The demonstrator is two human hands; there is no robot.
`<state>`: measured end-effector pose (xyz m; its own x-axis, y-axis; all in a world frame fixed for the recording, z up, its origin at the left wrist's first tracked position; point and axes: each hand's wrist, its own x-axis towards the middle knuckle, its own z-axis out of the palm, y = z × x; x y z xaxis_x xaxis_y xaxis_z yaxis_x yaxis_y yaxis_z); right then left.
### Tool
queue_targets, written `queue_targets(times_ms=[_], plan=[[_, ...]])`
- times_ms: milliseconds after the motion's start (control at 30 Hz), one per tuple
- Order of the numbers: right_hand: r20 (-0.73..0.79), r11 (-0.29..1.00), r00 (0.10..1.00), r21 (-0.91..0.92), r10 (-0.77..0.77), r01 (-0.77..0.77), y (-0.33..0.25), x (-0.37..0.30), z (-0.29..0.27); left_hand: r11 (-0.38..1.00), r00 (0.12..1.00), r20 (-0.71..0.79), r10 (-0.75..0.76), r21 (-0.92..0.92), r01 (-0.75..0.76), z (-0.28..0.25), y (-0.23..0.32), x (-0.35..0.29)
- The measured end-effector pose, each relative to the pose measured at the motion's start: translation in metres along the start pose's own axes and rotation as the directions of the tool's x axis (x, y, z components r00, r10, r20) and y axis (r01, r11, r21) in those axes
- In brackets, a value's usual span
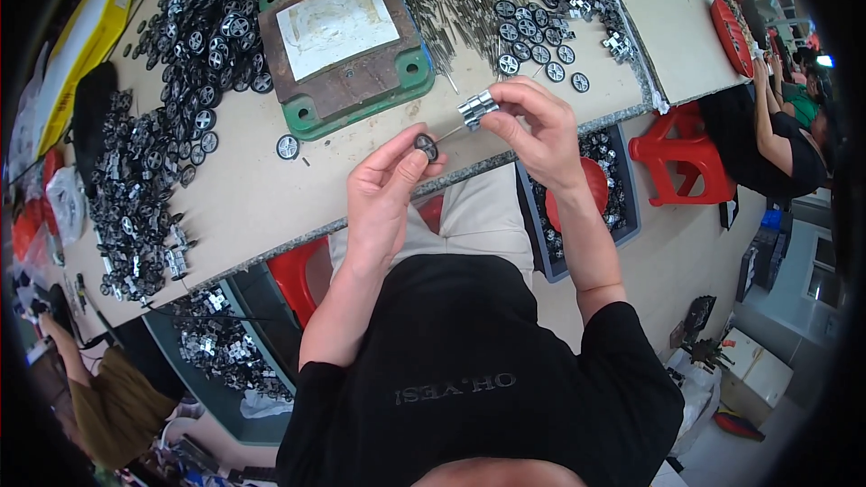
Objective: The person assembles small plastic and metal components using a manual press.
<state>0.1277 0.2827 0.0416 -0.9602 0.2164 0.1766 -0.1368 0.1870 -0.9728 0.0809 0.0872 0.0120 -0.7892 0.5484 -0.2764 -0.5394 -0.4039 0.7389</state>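
Between the fingertips of my left hand (381, 194) is a small black toy wheel (426, 146) with a spoked hub. A thin metal rod (451, 133) runs from the wheel to a silver ribbed part (478, 110), which my right hand (545, 137) pinches between thumb and fingers. I cannot tell whether the rod enters the silver part or only meets it. Both hands are above the table's near edge. Just beyond them stands a green-framed press base (417, 90) with a white pad (336, 25) on top. One loose wheel (288, 146) lies left of my hands.
Wheels (203, 45) and dark metal parts (135, 216) are heaped at left. Thin rods (451, 0) and more wheels (539, 32) lie right of the press. A grey crate (631, 227) stands below the edge, near a red stool (690, 158). Other people sit at both sides.
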Motion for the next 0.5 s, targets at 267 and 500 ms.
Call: queue_targets(times_ms=[267,500], plan=[[-0.022,0.967,0.981,0.172,0.194,-0.187,0.003,-0.001,0.005,0.889,0.946,0.009,0.325,0.337,-0.309,0.0,-0.004,-0.002],[-0.026,0.998,0.998,-0.038,-0.055,0.054,0.007,-0.003,0.001,0.996,0.999,-0.026,0.03,0.085,-0.027,-0.004,-0.001,-0.002]])
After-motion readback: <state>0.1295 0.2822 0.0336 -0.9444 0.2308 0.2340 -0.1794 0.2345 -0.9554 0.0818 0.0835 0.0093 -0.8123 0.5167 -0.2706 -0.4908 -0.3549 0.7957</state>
